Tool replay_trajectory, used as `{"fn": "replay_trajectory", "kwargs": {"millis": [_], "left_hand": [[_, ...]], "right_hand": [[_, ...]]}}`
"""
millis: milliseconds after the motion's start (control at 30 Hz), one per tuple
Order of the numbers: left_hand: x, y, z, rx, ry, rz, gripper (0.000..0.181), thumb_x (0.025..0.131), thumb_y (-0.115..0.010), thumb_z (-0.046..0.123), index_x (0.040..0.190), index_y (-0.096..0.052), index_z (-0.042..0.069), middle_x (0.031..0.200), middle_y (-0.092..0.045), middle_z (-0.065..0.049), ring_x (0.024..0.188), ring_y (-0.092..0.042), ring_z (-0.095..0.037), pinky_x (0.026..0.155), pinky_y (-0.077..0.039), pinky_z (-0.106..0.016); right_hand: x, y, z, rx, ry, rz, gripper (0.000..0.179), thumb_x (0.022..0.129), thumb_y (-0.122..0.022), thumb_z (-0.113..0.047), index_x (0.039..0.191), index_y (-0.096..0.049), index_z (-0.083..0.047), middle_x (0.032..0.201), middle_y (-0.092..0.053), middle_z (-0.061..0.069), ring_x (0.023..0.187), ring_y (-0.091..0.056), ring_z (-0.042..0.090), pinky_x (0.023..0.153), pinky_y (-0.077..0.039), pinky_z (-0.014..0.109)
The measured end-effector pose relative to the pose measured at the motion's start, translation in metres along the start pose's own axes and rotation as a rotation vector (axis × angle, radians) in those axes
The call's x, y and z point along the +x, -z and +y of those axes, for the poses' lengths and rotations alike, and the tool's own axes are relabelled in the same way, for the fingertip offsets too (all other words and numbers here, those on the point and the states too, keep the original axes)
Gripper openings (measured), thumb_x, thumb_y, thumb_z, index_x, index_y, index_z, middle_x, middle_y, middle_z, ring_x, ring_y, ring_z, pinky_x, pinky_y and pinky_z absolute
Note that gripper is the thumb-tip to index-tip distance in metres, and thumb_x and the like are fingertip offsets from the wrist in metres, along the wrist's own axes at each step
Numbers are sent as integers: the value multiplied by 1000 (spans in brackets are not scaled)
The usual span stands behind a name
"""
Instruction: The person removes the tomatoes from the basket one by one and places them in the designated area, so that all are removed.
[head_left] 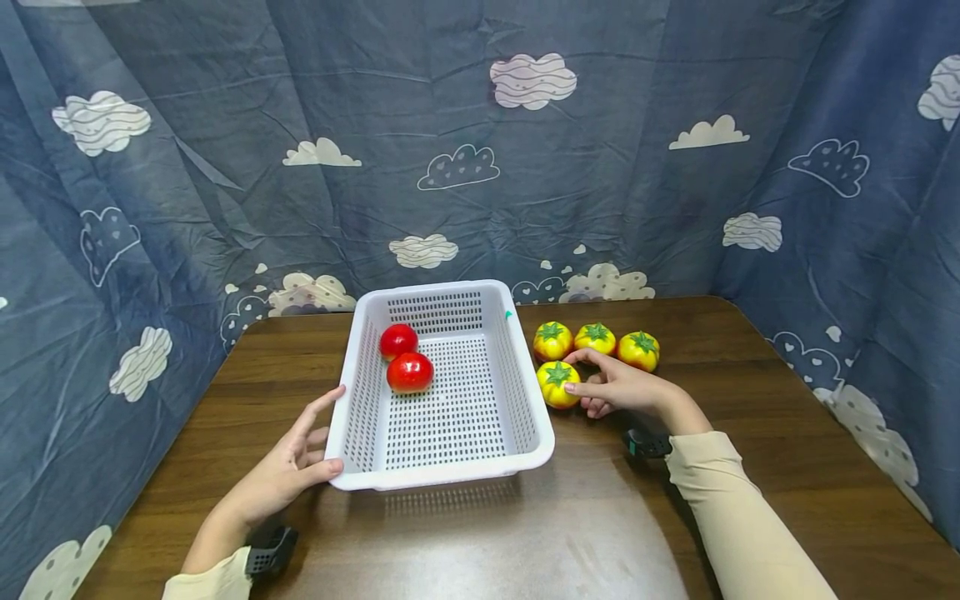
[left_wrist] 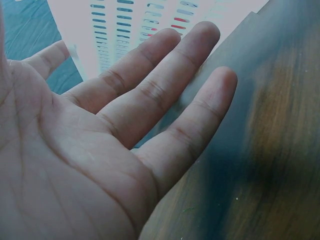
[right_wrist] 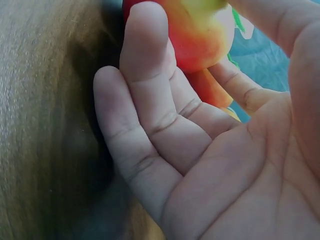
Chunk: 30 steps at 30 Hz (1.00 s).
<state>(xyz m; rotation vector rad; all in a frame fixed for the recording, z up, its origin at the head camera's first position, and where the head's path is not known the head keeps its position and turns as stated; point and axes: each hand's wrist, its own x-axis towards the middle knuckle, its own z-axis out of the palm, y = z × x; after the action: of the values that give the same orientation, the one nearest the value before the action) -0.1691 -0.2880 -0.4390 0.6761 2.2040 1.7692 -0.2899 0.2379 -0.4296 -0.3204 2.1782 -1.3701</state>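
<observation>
A white perforated plastic basket (head_left: 450, 477) stands on the table with two red tomatoes (head_left: 410, 372) inside, toward its left side. My left hand (head_left: 281, 471) touches the basket's left rim with the thumb and index fingertip. In the left wrist view its other fingers (left_wrist: 155, 95) extend fairly straight beside the basket wall. To the right of the basket, my right hand (head_left: 618, 386) pinches the nearest yellow tomato (head_left: 557, 385) between thumb and index finger. This tomato has a green leafy top and, in the right wrist view, a reddish underside (right_wrist: 195, 47).
Three more yellow tomatoes (head_left: 596, 337) with green tops sit in a row just behind the pinched one. The brown wooden table (head_left: 757, 400) meets a blue cloud-patterned curtain (head_left: 600, 208) at the back and sides.
</observation>
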Motion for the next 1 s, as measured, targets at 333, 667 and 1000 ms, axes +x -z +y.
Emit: {"fn": "replay_trajectory", "kwargs": {"millis": [333, 667, 1000], "left_hand": [[1, 0, 1, -3, -6, -7, 89, 104, -64, 5, 173, -10, 22, 143, -46, -48, 113, -76, -19, 89, -64, -33], [0, -2, 3, -8, -34, -13, 89, 104, -64, 4, 173, -11, 25, 142, -47, -49, 113, -76, -19, 88, -64, -33], [1, -2, 4, -6, -28, -8, 90, 104, -64, 4, 173, -12, 27, 143, -46, -49, 113, -76, -18, 88, -64, -33]], "right_hand": [[-3, 1, -2, -32, 12, 17, 65, 105, -71, -33, 155, -36, -9, 88, -65, 8, 76, -68, 20, 79, -65, 35], [-3, 0, -2, -11, 27, 5, 66, 106, -71, -30, 154, -34, -5, 91, -73, 13, 82, -76, 23, 82, -67, 38], [-4, 3, -5, -5, 33, 24, 66, 106, -70, -26, 154, -33, -1, 89, -72, 11, 78, -72, 19, 79, -66, 35]]}}
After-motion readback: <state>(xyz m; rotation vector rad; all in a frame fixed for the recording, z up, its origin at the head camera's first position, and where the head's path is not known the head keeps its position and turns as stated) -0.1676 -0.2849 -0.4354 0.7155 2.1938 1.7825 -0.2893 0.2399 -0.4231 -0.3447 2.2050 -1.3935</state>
